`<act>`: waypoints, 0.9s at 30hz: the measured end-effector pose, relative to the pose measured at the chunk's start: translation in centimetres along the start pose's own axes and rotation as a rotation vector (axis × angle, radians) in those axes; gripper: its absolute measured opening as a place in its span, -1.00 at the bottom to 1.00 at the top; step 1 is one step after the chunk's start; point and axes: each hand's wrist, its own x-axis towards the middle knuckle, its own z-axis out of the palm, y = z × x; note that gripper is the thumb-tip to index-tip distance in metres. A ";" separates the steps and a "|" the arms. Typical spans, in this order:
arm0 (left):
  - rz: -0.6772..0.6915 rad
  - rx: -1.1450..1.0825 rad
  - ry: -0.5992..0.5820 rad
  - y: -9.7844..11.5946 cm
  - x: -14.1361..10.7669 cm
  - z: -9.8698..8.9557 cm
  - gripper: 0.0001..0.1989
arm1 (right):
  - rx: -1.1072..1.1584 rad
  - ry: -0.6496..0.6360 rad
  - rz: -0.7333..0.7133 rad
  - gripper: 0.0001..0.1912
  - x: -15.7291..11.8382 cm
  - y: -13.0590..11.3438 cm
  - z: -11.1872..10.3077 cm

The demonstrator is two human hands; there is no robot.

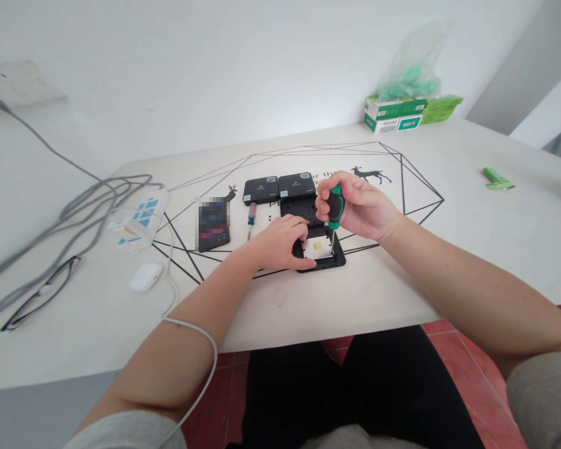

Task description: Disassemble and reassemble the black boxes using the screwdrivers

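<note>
In the head view an opened black case (337,256) lies on the table, with a white board (311,249) inside it. My left hand (285,242) steadies the case at its left side, thumb on the near edge and fingers bent over the far left part. My right hand (358,206) is wrapped round the handle of a green and black screwdriver (336,209). The screwdriver stands almost upright, its tip down at the right side of the board. Behind the case lies a black cover (299,209), partly hidden by my hands.
Two closed black boxes (260,189) sit behind. A second screwdriver (252,214) and a phone (214,224) lie left. Further left are a white case (146,277), glasses (42,293), cables and a power strip (144,221). Green-white boxes (395,115) stand back right; a green wrapper (498,179) lies right.
</note>
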 end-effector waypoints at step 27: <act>0.027 -0.004 0.018 -0.1 0.0 0.1 -0.52 | 0.120 0.081 0.031 -0.59 -0.2 0.3 0.6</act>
